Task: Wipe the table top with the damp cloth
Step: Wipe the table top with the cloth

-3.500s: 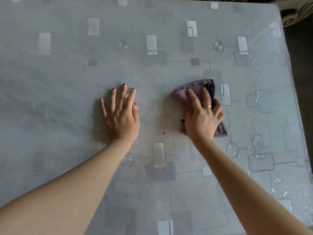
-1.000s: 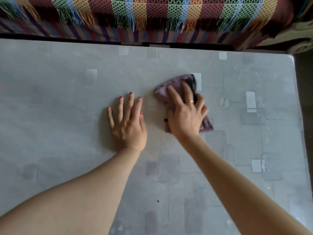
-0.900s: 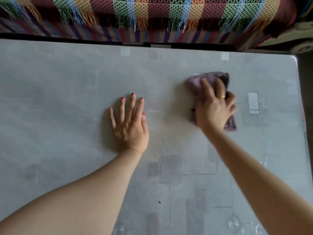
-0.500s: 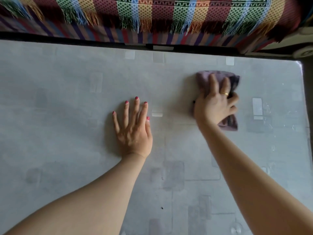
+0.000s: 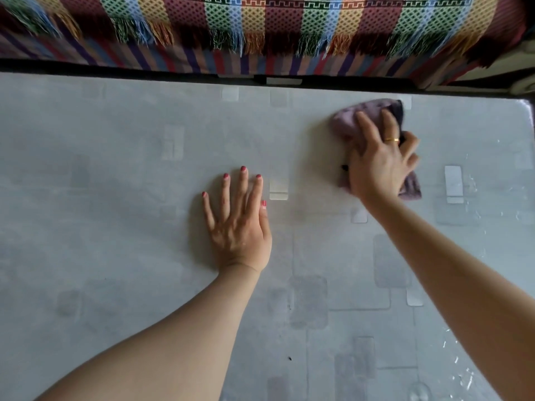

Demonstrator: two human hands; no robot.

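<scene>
Left hand [image 5: 238, 227] flat on the grey desk [image 5: 101, 198] near its middle, fingers straight and spread, holding nothing. Right hand [image 5: 379, 163] pressed down on the purple cloth [image 5: 346, 120] close to the far right corner of the desk, fingers laid over it, gold ring [image 5: 392, 139] on one finger. Striped fringed blanket [image 5: 260, 27] just beyond the far edge.
</scene>
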